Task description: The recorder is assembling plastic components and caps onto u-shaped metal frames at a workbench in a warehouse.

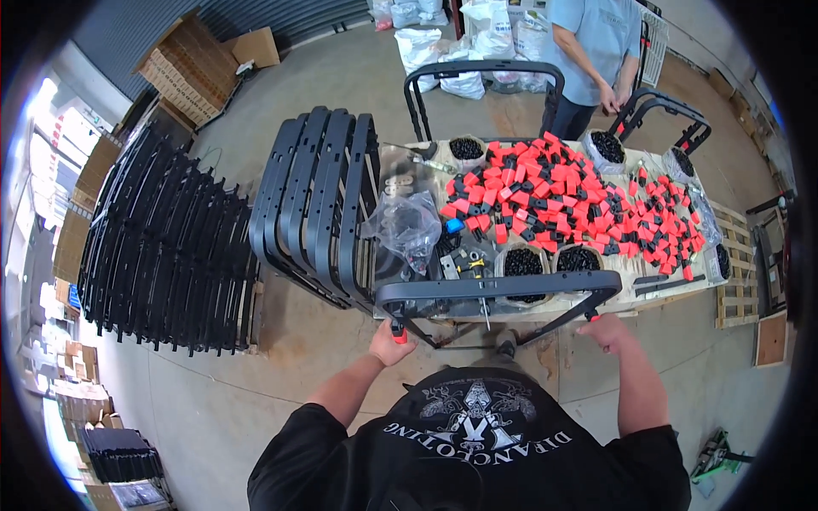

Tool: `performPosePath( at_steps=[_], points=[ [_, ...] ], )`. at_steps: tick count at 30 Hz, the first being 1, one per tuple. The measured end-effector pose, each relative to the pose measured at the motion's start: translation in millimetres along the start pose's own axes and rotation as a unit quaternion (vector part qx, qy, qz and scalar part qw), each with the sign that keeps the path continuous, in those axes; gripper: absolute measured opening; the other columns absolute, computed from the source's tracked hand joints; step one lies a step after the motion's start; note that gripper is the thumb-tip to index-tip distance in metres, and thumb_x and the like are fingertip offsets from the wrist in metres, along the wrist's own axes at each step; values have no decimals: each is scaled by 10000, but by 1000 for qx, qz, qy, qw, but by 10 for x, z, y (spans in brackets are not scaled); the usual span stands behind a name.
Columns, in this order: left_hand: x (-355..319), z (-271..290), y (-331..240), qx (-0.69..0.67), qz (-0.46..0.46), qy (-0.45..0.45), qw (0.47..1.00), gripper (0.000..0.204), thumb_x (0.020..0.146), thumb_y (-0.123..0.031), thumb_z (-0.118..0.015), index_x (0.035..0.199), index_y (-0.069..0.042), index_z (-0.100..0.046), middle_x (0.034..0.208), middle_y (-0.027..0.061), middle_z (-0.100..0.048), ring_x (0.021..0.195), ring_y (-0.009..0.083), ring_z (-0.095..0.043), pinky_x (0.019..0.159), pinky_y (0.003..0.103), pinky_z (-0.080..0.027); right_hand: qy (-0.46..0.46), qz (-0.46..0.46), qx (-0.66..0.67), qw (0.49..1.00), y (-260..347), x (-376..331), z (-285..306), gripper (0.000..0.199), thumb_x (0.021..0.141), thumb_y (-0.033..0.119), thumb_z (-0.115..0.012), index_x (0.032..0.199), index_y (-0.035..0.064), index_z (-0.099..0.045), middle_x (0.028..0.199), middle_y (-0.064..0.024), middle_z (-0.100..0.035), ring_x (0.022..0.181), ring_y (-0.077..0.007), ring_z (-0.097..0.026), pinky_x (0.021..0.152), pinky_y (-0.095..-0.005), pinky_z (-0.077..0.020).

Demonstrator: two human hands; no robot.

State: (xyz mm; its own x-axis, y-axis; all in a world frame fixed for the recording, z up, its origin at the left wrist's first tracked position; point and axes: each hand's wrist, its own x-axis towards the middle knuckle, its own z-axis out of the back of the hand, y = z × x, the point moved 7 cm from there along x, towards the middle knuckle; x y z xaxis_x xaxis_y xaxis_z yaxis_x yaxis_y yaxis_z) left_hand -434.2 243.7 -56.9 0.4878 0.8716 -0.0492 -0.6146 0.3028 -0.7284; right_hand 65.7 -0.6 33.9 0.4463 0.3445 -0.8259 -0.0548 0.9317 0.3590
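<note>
A dark grey U-shaped metal frame point(503, 285) stands at the near edge of the table, its crossbar on top and its two legs running down. At its left corner my left hand point(390, 344) is closed around a red plastic piece point(400, 335) with a black part, right at the frame. On the other side my right hand point(607, 332) is closed, its fingertips at a small red piece point(593, 318) by the frame's right end. Most of that piece is hidden by the fingers.
A big heap of red and black plastic pieces point(545, 192) covers the table point(673, 294), among bags of small black parts point(521, 264). More grey frames point(319, 204) stand at its left, beside stacked black frames point(162, 247). Another person point(592, 51) works across the table.
</note>
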Motion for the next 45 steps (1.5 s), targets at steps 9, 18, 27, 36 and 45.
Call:
performPosePath(
  at_steps=[9, 18, 27, 36, 45],
  points=[
    [205, -182, 238, -34, 14, -25, 999, 358, 745, -226, -754, 1052, -70, -659, 957, 187, -685, 910, 400, -670, 814, 448, -545, -170, 116, -47, 978, -214, 238, -57, 325, 797, 215, -800, 804, -27, -584, 664, -73, -593, 569, -214, -563, 539, -423, -464],
    [180, -333, 441, -60, 83, 3, 995, 247, 770, -270, -760, 860, -57, -674, 808, 144, -691, 769, 351, -679, 717, 426, -546, -378, 278, 212, 857, -624, 1343, -559, 547, 819, 185, -798, 1269, -25, -570, 1054, -162, -709, 946, -286, -684, 918, -351, -512],
    [84, -269, 531, 17, 111, 22, 993, 536, 744, -408, -809, 1104, -50, -636, 1076, 190, -677, 1006, 360, -661, 889, 427, -529, -291, 354, 159, 874, -324, 484, -211, 730, 869, 163, -753, 1438, -75, -363, 1341, -214, -515, 1242, -269, -536, 1032, -365, -448],
    [-195, -213, 470, 138, 290, 209, 924, 511, 785, -527, -738, 870, -26, -686, 885, 166, -719, 884, 319, -702, 801, 423, -551, -252, 706, 240, 617, 2457, -1874, 305, 194, 938, 54, -664, 1107, 3, -582, 883, -29, -586, 736, -92, -563, 651, -274, -495],
    [233, 1161, -2341, -67, -1, 199, 978, 152, 900, -152, -647, 936, -7, -678, 777, 140, -688, 718, 265, -679, 672, 373, -523, -41, 533, -266, 803, 3555, 67, -942, 300, 848, 252, -726, 1021, 9, -693, 947, -183, -733, 917, -311, -711, 815, -418, -549]
  ],
)
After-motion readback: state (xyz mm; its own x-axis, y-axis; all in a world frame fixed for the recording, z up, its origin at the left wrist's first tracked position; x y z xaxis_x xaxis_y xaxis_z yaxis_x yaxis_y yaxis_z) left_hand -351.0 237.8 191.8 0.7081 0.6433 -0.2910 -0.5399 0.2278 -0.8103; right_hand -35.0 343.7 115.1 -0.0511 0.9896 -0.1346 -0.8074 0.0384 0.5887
